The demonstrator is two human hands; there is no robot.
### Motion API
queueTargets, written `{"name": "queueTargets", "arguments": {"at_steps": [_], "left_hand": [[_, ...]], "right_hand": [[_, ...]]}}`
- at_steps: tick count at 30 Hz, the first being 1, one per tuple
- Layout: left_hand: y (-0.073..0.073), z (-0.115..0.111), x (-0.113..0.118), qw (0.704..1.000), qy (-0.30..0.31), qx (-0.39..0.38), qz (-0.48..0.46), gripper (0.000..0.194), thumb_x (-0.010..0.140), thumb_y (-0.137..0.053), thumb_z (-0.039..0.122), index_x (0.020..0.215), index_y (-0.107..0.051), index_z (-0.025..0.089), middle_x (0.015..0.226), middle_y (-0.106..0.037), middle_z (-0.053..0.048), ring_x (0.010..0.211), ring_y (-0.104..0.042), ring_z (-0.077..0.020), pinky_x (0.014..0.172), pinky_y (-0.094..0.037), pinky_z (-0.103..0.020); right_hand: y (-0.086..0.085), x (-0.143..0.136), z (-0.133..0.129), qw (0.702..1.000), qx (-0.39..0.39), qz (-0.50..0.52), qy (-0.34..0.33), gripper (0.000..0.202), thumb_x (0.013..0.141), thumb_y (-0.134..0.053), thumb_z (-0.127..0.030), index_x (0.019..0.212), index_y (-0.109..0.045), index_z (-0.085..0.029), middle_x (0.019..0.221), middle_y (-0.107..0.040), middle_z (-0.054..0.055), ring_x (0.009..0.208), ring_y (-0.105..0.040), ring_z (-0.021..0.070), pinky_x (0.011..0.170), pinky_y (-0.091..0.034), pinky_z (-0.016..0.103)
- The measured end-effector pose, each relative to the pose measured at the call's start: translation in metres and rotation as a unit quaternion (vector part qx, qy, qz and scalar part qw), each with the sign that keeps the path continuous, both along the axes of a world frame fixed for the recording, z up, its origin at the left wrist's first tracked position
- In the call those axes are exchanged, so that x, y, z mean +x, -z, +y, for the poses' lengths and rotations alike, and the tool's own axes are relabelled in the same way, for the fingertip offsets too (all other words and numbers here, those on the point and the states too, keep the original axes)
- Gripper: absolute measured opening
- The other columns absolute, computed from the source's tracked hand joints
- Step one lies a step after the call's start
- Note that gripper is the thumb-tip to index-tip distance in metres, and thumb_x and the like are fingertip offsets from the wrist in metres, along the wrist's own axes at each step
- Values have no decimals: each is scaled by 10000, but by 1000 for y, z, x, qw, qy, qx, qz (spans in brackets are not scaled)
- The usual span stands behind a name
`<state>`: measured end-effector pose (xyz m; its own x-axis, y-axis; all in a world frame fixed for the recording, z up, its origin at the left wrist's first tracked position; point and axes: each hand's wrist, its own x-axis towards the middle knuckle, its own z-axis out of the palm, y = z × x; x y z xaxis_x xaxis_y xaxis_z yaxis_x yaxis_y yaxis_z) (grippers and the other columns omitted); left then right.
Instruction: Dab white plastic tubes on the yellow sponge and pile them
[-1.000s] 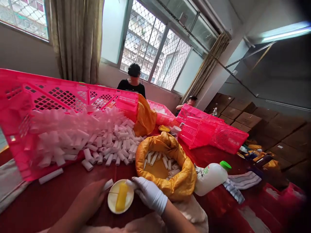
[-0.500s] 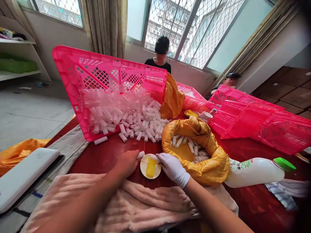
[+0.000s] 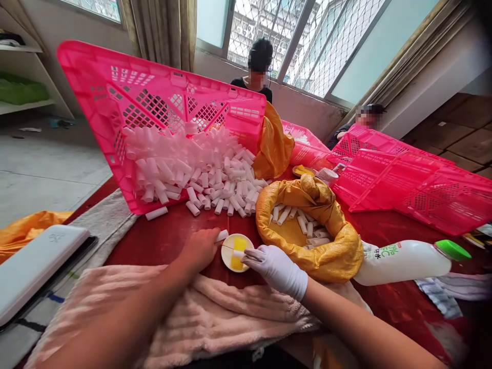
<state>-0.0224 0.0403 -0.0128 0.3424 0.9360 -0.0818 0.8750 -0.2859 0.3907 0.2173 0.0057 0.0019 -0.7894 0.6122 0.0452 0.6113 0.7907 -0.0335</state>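
1. Bare left hand [image 3: 200,249]: fingers pinching a short white paper tube [image 3: 222,236] at the rim of the small round white dish [image 3: 230,259], near yellow paste.
2. White-gloved right hand [image 3: 277,269]: fingers pinched around a small white piece [image 3: 239,253] over the dish.
3. Dish on red tabletop [image 3: 169,241], between tipped pink plastic crate [image 3: 154,97] and yellow cloth bag [image 3: 334,256], within easy reach.

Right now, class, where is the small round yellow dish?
In the head view, the small round dish sits low at centre on the red table, between the bare left hand and the gloved right hand, just left of the orange bag.
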Motion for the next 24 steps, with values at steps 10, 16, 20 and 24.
{"name": "queueTargets", "arguments": {"at_steps": [10,16,20,24], "left_hand": [[1,2,-1,1000,-7,16,21,223,925,-442,300,1028,-589,167,1009,-676,-90,953,-617,-226,827,-438,-335],[-2,1,0,999,-16,6,29,259,916,-463,347,1030,-595,156,1006,-662,-102,960,-601,-238,829,-436,-352],[-5,-5,-4,998,1,64,-13,281,906,-468,265,1146,-599,202,1124,-611,-99,1077,-524,-247,914,-399,-392],[-7,-9,-5,993,50,78,-72,309,893,-475,217,1174,-604,226,1073,-627,-70,1031,-535,-204,931,-392,-373]], "right_hand": [[-10,-10,-12,999,-18,-36,19,322,844,-541,-122,1151,-615,-190,1068,-655,104,772,-587,202,651,-455,320],[-18,-26,-28,997,-52,19,52,351,825,-549,-105,1158,-618,-191,1085,-656,119,823,-624,225,709,-498,337],[-22,-14,-18,963,-137,214,88,314,879,-467,-151,1160,-594,-212,1221,-598,99,1046,-600,197,918,-495,343],[-29,-2,-8,867,-252,392,176,278,826,-577,-268,1091,-608,-188,1190,-622,98,1105,-586,212,968,-477,369]]}}
